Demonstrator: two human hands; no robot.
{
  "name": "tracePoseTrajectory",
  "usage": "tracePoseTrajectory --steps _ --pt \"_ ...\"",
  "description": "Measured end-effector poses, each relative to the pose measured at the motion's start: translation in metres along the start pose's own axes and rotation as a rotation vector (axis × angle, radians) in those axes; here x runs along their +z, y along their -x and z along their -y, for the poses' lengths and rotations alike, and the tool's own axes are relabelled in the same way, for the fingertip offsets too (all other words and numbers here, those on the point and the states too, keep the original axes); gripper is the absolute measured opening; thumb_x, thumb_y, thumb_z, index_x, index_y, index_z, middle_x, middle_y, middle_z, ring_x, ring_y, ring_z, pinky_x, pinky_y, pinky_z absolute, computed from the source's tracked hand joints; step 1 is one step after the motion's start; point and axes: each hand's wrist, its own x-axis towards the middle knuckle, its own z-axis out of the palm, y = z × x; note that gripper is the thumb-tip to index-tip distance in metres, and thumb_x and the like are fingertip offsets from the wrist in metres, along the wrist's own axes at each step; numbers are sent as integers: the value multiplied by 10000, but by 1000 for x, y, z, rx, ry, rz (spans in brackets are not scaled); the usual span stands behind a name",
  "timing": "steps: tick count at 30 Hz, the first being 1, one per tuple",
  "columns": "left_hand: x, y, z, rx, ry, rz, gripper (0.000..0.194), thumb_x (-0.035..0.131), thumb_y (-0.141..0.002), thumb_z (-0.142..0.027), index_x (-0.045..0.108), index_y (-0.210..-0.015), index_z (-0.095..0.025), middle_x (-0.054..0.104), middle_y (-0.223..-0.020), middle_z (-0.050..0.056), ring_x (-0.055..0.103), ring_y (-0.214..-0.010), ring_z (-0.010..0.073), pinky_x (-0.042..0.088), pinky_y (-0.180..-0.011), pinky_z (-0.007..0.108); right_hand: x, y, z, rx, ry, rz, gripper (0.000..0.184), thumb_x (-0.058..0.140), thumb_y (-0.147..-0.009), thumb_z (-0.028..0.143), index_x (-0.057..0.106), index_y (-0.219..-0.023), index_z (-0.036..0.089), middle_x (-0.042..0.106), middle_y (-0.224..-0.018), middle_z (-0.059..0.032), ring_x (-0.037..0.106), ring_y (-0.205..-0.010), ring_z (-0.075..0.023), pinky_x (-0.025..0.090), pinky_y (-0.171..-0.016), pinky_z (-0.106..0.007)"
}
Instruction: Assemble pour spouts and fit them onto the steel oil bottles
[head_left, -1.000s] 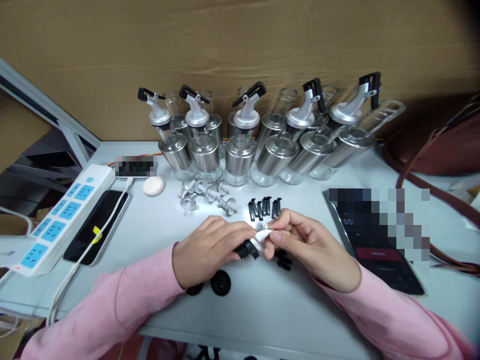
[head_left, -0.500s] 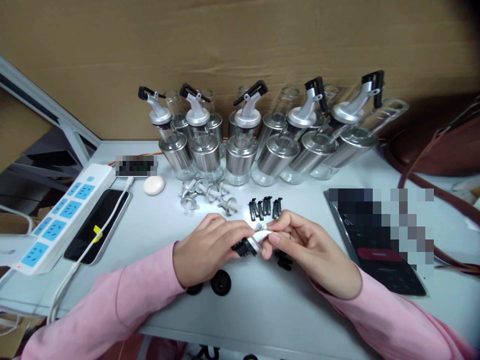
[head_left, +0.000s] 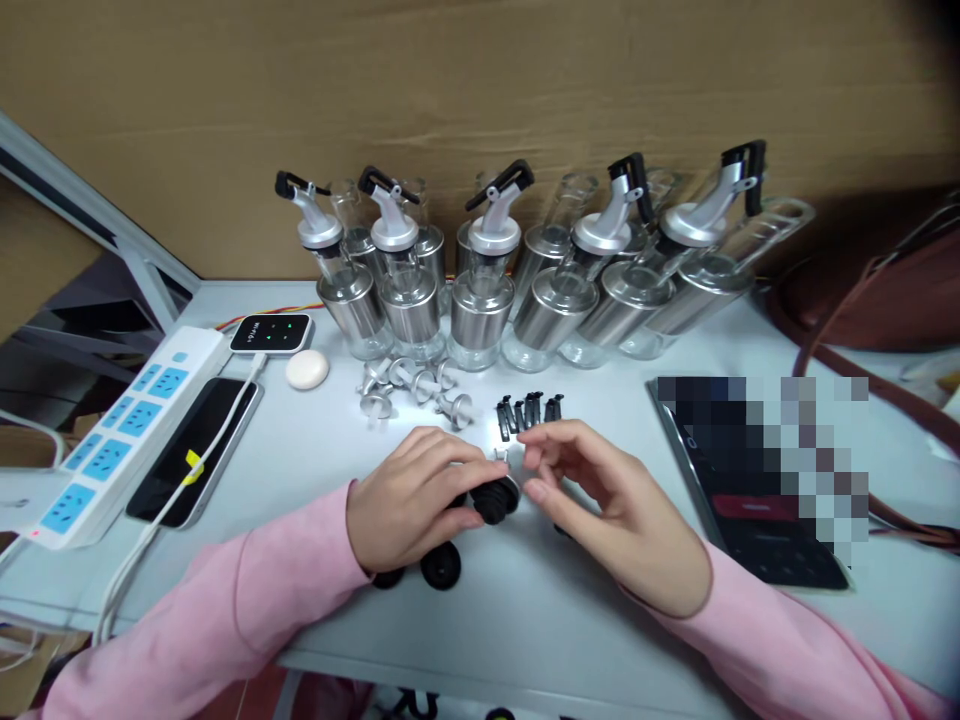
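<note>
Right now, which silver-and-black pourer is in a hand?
The silver-and-black pourer in the left hand, its black ribbed stopper towards the camera; five other pourers sit in glass-and-steel bottles.

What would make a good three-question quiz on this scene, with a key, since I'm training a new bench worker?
1. Which hand grips the black ribbed piece?
2. True or false: from the wearer's view, the small black parts lie to the right of the cluster of silver parts.
3. How many silver pourers with black levers stand on the bottles?

Key:
1. The left hand.
2. True.
3. Five.
</note>
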Motion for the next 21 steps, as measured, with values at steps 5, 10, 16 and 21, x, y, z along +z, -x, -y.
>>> tracePoseTrajectory --steps 5,10,16,21 --pt "3 1 0 -17 -42 12 373 252 -975 -418 430 -1201 -181 590 -957 71 521 -908 181 391 -860 344 6 3 5 -75 -7 118 187 559 -798 181 577 -983 167 597 -768 -14 552 -674 -106 477 -644 -224" --pt "1 -2 -2 -8 -91 30 350 255 -973 -427 428 -1120 -161 616 -911 56 556 -858 159 372 -890 339 9 2 6 16 -69 161 227 521 -774 157 548 -999 137 595 -744 -22 572 -647 -108 504 -636 -230" --pt "2 -2 -3 -17 -81 26 312 234 -979 -416 431 -988 -175 610 -775 17 556 -736 133 377 -892 332 12 5 5 15 -114 232 254 543 -788 185 545 -1041 164 626 -773 -19 577 -652 -103 503 -632 -224" --pt "1 0 -4 -73 -94 6 307 280 -972 -421 440 -1047 -170 620 -823 28 565 -797 154 322 -937 378 12 4 7 102 -186 226 228 552 -792 218 536 -1011 156 642 -823 -48 599 -704 -119 523 -657 -241"
